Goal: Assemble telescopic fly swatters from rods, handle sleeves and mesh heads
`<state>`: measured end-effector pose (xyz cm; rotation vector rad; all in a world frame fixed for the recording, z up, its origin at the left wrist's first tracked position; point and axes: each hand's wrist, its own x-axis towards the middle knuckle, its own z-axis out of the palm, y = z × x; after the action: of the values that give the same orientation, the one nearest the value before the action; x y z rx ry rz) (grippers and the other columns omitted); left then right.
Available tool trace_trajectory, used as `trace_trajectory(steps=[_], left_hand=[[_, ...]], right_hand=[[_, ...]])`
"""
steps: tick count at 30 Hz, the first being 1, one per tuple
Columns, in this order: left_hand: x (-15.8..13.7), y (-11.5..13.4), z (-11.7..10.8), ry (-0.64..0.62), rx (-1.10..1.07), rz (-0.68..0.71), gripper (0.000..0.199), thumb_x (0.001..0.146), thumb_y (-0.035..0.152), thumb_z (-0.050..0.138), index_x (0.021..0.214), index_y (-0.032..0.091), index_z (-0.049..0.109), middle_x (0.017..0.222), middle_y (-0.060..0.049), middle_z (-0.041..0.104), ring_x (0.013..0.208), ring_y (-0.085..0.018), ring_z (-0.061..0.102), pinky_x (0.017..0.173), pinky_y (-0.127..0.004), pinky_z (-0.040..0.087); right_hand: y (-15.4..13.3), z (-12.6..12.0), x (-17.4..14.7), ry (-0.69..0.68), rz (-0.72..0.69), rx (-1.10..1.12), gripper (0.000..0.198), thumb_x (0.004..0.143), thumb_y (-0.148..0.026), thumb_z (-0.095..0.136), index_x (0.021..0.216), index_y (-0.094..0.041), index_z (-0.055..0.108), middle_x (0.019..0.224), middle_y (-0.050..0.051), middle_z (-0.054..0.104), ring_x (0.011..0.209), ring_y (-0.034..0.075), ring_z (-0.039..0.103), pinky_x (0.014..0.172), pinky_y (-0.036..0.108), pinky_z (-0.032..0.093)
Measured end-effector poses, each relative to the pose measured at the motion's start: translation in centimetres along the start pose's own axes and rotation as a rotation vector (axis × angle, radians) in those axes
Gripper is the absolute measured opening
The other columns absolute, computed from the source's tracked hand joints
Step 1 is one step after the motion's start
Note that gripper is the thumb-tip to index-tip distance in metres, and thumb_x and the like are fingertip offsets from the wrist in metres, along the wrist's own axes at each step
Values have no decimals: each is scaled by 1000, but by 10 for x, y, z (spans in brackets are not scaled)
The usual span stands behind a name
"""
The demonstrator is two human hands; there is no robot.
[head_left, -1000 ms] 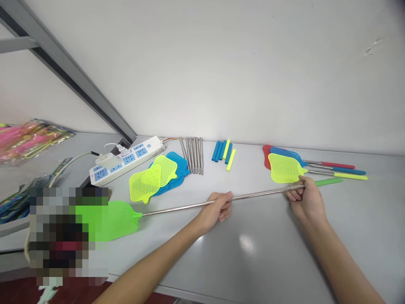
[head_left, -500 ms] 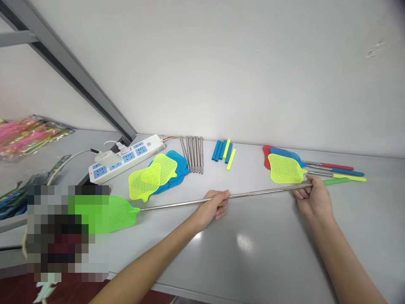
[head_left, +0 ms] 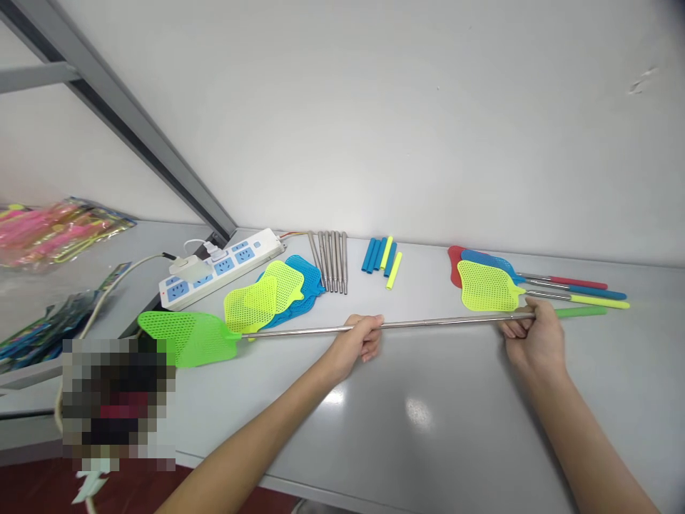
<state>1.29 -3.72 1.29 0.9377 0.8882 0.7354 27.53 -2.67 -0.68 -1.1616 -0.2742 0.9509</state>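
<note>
A green fly swatter (head_left: 206,341) with a long, extended metal rod lies across both my hands, its perforated head to the left and its green handle to the right. Around the middle of the rod, my left hand (head_left: 357,344) is closed. My right hand (head_left: 535,334) pinches the rod's other end, just left of the handle. Behind my right hand lie swatters with shorter rods: a yellow swatter (head_left: 488,287), a blue swatter (head_left: 599,293) and a red swatter (head_left: 581,283). Loose yellow heads (head_left: 250,303) and blue heads (head_left: 306,278) overlap behind the green head.
Several metal rods (head_left: 335,263) and blue and yellow handle sleeves (head_left: 394,271) lie near the wall. A white power strip (head_left: 230,265) with plugs and cables sits at the left, beside a grey metal post (head_left: 133,121). Bagged goods (head_left: 53,232) lie further left. A pixelated patch hides the lower left.
The swatter's green head has risen and turned more edge-on, bringing the rod closer to level. Both hands keep their hold. The view has shifted slightly.
</note>
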Motion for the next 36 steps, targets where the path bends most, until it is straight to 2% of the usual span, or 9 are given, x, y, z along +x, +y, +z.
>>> trace_trajectory(steps=[9, 14, 20, 32, 34, 36], left_hand=[[2, -4, -1, 24, -9, 49, 39, 77, 28, 38, 44, 19, 18, 35, 8, 18, 32, -5, 27, 41, -23, 20], [3, -4, -1, 21, -9, 51, 39, 77, 27, 37, 43, 19, 20, 34, 7, 19, 32, -5, 27, 41, -23, 20], [3, -5, -1, 8, -15, 63, 39, 78, 26, 37, 44, 19, 20, 34, 7, 20, 32, -6, 27, 41, -24, 19], [3, -5, 2, 25, 88, 39, 40, 77, 32, 39, 42, 19, 24, 36, 7, 23, 33, -6, 28, 39, -23, 20], [4, -5, 1, 27, 54, 29, 40, 77, 33, 39, 42, 19, 25, 35, 7, 22, 33, -6, 27, 39, -23, 19], [5, -4, 0, 37, 21, 21, 40, 77, 33, 39, 43, 19, 25, 35, 7, 21, 33, -6, 26, 39, -22, 18]], right_hand=[[0, 12, -19, -132, 188, 57, 37, 70, -31, 46, 42, -18, 26, 39, -7, 21, 33, 5, 21, 33, 22, 20], [2, 16, -27, -151, 210, 52, 38, 70, -35, 48, 43, -17, 28, 41, -7, 21, 34, 5, 21, 34, 22, 20], [3, 20, -33, -228, 253, 11, 36, 69, -33, 54, 46, -18, 30, 44, -7, 21, 36, 5, 20, 36, 21, 21], [11, 34, -62, -637, 507, -252, 33, 76, -38, 45, 51, -16, 41, 46, -5, 28, 39, 6, 26, 40, 22, 20], [14, 33, -62, -667, 507, -280, 34, 76, -38, 44, 52, -15, 46, 45, -5, 31, 39, 6, 27, 41, 23, 21], [16, 32, -60, -639, 475, -273, 33, 76, -37, 45, 53, -14, 50, 43, -5, 31, 38, 6, 27, 41, 23, 21]])
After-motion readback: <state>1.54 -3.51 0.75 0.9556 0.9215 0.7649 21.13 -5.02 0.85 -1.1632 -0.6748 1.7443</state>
